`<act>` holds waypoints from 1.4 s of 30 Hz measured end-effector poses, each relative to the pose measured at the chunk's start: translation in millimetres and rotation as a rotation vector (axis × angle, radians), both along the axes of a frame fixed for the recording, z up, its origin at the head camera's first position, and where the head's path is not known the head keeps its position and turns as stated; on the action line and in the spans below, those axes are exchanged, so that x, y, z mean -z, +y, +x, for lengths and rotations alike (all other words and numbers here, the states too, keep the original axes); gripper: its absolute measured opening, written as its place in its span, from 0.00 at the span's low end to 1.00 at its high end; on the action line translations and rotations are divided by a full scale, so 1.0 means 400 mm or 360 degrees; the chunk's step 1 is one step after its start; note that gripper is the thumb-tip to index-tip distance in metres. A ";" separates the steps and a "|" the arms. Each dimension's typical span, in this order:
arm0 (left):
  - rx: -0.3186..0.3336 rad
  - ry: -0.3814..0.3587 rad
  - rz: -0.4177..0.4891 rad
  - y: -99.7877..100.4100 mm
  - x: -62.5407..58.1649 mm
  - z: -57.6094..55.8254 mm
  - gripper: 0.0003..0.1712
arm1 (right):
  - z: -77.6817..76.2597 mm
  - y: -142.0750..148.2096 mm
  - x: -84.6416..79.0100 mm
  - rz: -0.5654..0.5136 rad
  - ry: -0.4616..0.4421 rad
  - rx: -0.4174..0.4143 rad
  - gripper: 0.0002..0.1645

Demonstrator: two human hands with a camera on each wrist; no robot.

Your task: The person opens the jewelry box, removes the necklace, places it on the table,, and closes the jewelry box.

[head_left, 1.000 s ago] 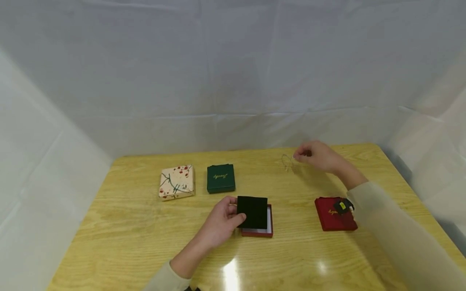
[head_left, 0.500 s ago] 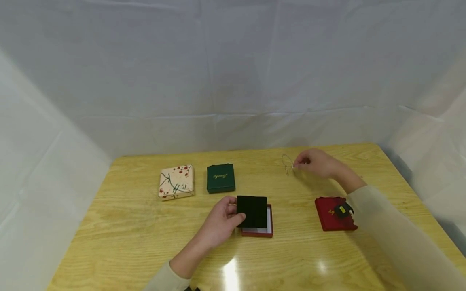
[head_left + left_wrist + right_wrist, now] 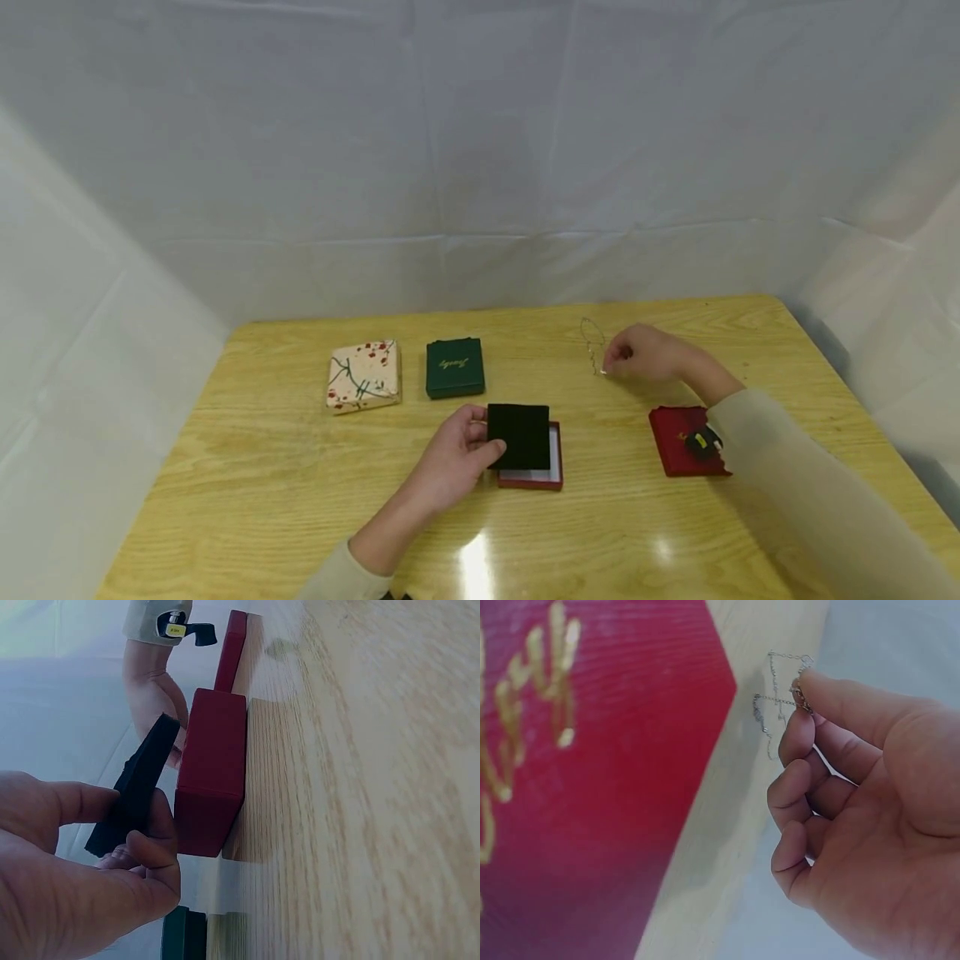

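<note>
In the head view my left hand pinches a square black jewellery-box pad by its left edge. The pad sits tilted above an uncovered red box base, whose pale inside shows below and to the right of it. The left wrist view has thumb and fingers on either side of the pad, close beside the red box wall. Toward the back right, my right hand pinches one end of a thin silver chain. Links of the chain trail from the fingertips in the right wrist view.
A red lid with gold lettering lies at the right, below the right forearm. Farther back on the wooden table are a green box and a cream box with a blossom pattern. White sheeting stands behind.
My right hand has come down and toward the front with the pinched end of the chain, drawing it longer across the table. The left hand and pad have hardly moved.
</note>
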State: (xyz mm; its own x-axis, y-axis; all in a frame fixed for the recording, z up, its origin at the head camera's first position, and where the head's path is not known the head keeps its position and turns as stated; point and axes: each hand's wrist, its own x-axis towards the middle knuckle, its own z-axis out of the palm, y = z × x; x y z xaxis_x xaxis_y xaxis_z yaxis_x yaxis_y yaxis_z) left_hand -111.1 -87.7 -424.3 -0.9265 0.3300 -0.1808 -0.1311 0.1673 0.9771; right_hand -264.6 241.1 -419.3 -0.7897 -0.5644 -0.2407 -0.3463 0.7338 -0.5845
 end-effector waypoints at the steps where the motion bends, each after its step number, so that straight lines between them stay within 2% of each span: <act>1: -0.0001 -0.0002 0.0003 0.000 0.000 0.001 0.21 | 0.000 0.000 0.002 0.0002 -0.0008 -0.0006 0.06; 11: 0.0005 -0.0002 0.0004 -0.005 0.003 0.002 0.24 | 0.004 -0.003 0.015 0.0022 -0.0042 -0.0056 0.07; 23: 0.0009 0.0007 0.0012 -0.009 0.002 0.004 0.24 | 0.012 -0.005 0.019 0.0006 -0.0108 -0.0044 0.05; 42: -0.0005 0.0034 0.0015 -0.008 0.004 0.001 0.24 | 0.006 -0.007 0.016 0.0027 -0.0046 -0.0011 0.04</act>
